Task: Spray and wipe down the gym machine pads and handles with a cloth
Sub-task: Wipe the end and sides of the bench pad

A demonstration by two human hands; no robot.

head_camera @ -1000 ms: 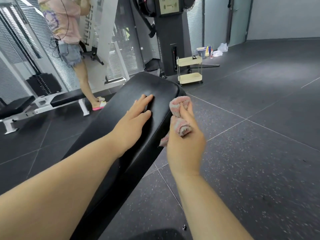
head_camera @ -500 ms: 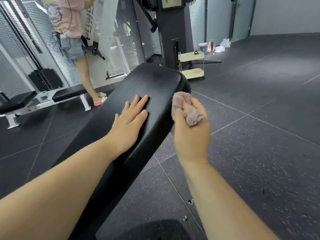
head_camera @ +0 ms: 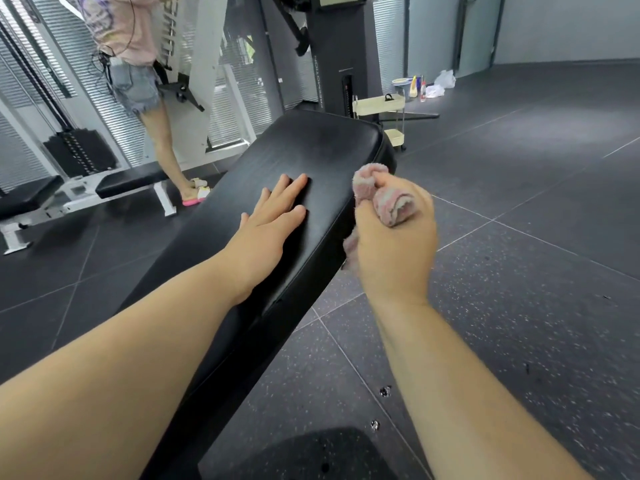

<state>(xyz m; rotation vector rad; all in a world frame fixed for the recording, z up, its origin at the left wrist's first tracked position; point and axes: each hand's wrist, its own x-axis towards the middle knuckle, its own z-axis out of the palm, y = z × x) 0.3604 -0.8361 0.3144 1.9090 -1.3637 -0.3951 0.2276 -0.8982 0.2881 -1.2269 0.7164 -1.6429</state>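
Stretching across the whole room, the dark speckled floor (head_camera: 519, 237) is laid in large tiles. Rising over it at a slant from the bottom of the view is the long black padded surface (head_camera: 311, 150), its rounded far end pointing toward a tall dark machine column (head_camera: 332, 64). Left of that column a person in a pink top and denim shorts (head_camera: 131, 46) stands beside a white frame, next to a low flat bench (head_camera: 131, 178) on white legs. A cream two-tier cart (head_camera: 379, 103) sits just right of the column, behind the pad's far corner. The left hand (head_camera: 266, 226) lies palm down on the pad's top, its fingers (head_camera: 294, 183) straight and close together, holding nothing. The right hand (head_camera: 394, 251) is at the pad's right edge, fingers curled tight round a bunched pink and grey cloth (head_camera: 391, 206), which bulges out above the knuckles and trails below the hand just beside the pad's side.
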